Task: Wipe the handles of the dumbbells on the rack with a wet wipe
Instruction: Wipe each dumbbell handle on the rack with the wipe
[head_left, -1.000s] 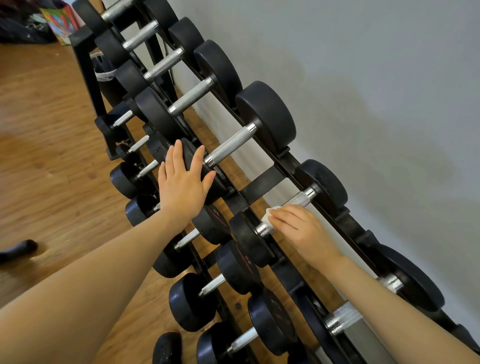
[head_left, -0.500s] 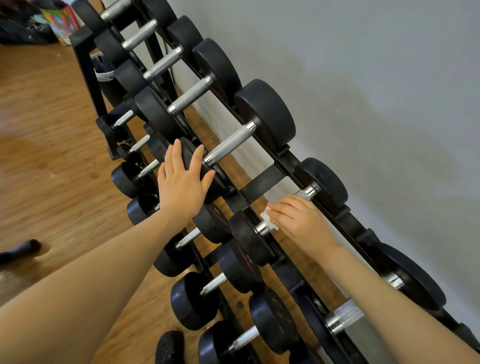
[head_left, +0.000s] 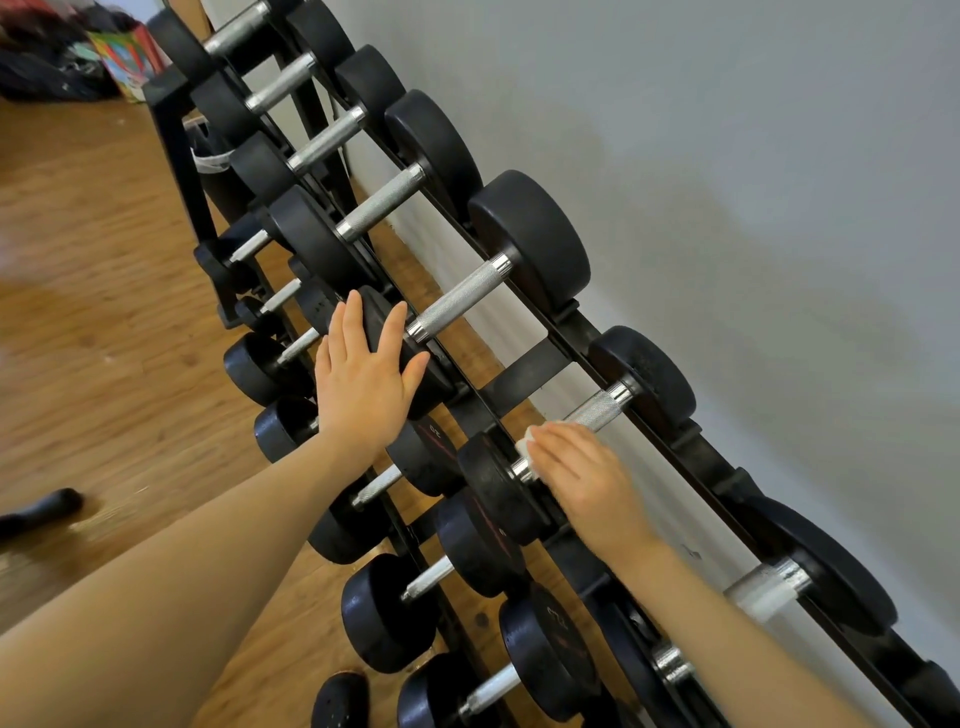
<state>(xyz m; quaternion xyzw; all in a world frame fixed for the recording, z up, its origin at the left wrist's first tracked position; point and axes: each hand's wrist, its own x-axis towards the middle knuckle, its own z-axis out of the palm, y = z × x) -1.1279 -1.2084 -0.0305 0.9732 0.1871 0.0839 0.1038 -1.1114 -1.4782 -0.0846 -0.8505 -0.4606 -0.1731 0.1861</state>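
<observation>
A black dumbbell rack (head_left: 524, 370) runs diagonally along the wall, loaded with black dumbbells that have knurled silver handles. My right hand (head_left: 582, 478) is curled over the near end of one top-row handle (head_left: 597, 408), holding a white wet wipe (head_left: 525, 448) against it; only an edge of the wipe shows under my fingers. My left hand (head_left: 363, 379) lies flat, fingers straight, against the black head of the neighbouring dumbbell (head_left: 387, 332), whose bare handle (head_left: 460, 301) is beside it.
Smaller dumbbells fill the lower rows (head_left: 431, 577). A grey wall (head_left: 753, 182) stands right behind the rack. Wooden floor (head_left: 93, 312) stretches to the left, with a dark object (head_left: 41, 509) lying on it and bags plus a colourful box (head_left: 130, 57) at the far end.
My right hand slid with the wipe up the handle toward the far head, then back down to the near end. My left hand stayed on the dumbbell head.
</observation>
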